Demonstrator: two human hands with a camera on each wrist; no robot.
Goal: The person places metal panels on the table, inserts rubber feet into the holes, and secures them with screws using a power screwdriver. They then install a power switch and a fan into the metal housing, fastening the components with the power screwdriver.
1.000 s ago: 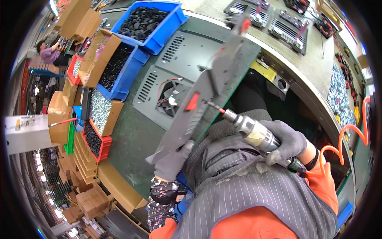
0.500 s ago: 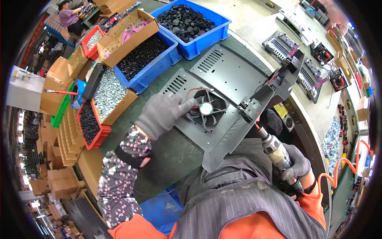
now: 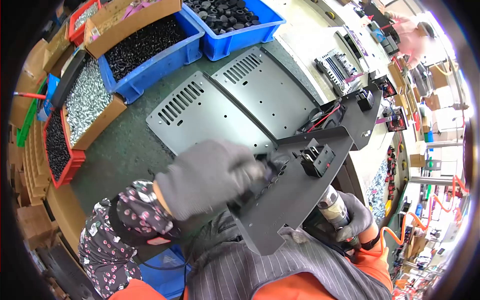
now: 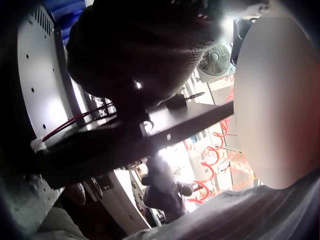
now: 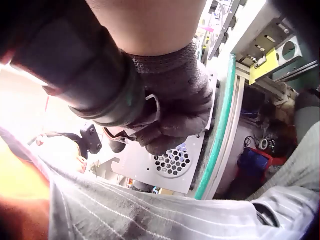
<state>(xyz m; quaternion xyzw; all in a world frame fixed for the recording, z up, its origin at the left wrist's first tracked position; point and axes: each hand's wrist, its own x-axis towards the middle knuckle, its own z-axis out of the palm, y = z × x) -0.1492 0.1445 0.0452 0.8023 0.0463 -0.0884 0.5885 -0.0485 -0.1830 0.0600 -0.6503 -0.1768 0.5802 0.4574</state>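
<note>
My left hand (image 3: 210, 175), in a grey glove and blurred, grips a dark metal panel (image 3: 287, 200) by its inner side, fingers curled near a black part. The panel stands tilted over my lap, with a black socket block (image 3: 316, 161) on it. Red and black wires (image 4: 75, 120) run below the hand in the left wrist view. My right hand (image 3: 356, 215) holds a power screwdriver (image 3: 334, 207) beside the panel, its tip hidden behind the panel edge. In the right wrist view a panel with round honeycomb vent holes (image 5: 172, 161) lies beyond that hand.
Two slotted metal panels (image 3: 205, 112) lie on the green bench, a second socketed panel (image 3: 362, 107) behind. Blue bins (image 3: 145, 67) with black parts and a cardboard box of silver screws (image 3: 89, 100) stand left. An orange coiled hose (image 3: 422, 220) hangs at right.
My left hand has moved from beside the fan to the socketed panel, now raised and tilted nearer my body. The screwdriver stays in my right hand, now partly behind the panel.
</note>
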